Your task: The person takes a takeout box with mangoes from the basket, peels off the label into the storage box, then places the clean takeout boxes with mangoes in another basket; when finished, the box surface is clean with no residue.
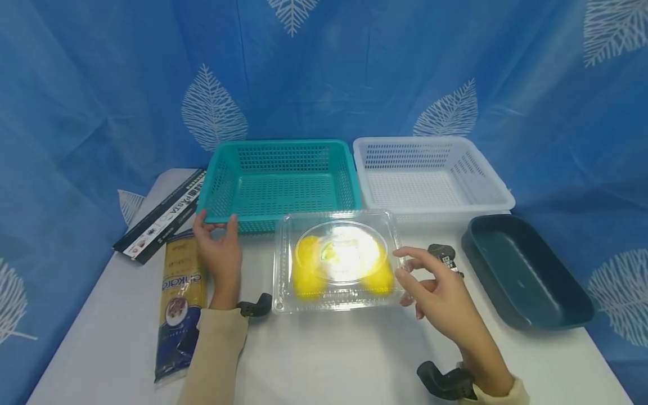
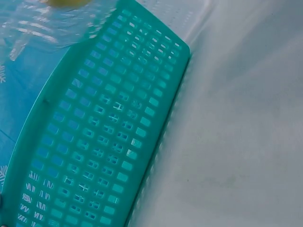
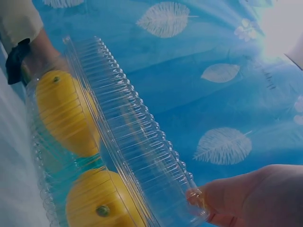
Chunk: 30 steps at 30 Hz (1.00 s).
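Head view: right hand (image 1: pixel 441 297) pinches the right edge of a clear container (image 1: pixel 334 261), thumb against fingers. Container is in front of the teal basket (image 1: pixel 283 191), covering its near right corner from this angle; looks raised off the white table (image 1: pixel 304 360), hard to be sure. Left hand (image 1: pixel 223 256) is at the teal basket's near left corner, thumb and fingers apart at the rim; can't tell if they grip or only rest.

Handling, my judgement: one-sided pinch on thin plastic, so the far end may sag and the fruit could slide. Better to keep it level, get fingers further under, avoid squeezing the lid seam, steady the basket with the left.

Containers: clear one, lid apparently on, has at least two yellow fruits (image 3: pixel 106 198), likely lemons; glare hides the middle. Teal basket shows its perforated floor. White basket (image 1: pixel 415 188) is just right of the teal basket, perforated floor showing too. Dark green dish (image 1: pixel 529 270) is further right and nearer, smooth inside. Left of the teal basket: black-and-white pasta box (image 1: pixel 164 216); nearer, a blue-and-yellow packet (image 1: pixel 174 304), contents mostly hidden.
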Motion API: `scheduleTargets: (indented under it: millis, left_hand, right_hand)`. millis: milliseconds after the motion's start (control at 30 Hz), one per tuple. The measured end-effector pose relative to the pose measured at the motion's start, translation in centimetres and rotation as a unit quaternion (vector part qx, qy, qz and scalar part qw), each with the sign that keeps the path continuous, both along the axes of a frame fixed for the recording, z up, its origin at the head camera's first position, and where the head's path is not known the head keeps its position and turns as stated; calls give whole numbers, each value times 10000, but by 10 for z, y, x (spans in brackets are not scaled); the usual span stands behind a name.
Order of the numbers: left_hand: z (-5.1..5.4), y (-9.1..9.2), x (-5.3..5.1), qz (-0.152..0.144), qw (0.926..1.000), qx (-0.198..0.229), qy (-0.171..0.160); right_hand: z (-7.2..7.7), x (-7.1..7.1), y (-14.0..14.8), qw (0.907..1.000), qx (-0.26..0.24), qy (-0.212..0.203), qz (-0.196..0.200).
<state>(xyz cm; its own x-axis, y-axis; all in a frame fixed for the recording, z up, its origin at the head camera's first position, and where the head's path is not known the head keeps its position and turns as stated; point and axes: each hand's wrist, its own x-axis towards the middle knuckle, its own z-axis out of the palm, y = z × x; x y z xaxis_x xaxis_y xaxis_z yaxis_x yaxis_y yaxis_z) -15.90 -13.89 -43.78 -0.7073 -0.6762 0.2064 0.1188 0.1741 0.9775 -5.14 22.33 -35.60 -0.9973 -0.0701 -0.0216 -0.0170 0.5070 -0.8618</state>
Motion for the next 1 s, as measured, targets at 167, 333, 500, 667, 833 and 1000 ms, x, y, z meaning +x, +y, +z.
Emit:
scheduleTargets:
  millis: [167, 333, 500, 667, 833, 1000]
  left_hand:
    - [3, 1, 1, -8, 9999, 89, -87]
    - [5, 3, 1, 22, 9998, 76, -182]
    - [6, 3, 1, 40, 9998, 18, -198]
    - [7, 3, 2, 52, 9996, 22, -261]
    - [8, 4, 2, 55, 9994, 51, -331]
    - [8, 3, 2, 51, 9995, 99, -299]
  right_hand:
    - [-19, 3, -1, 9989, 1, -442, -177]
    - [-35, 2, -2, 9968, 150, -679, -390]
    - [-44, 0, -1, 9963, 103, -714, -470]
    - [-48, -2, 0, 9961, 122, -742, -452]
    - [-51, -3, 1, 9960, 228, -770, -391]
    - [-53, -5, 1, 9960, 233, -780, -362]
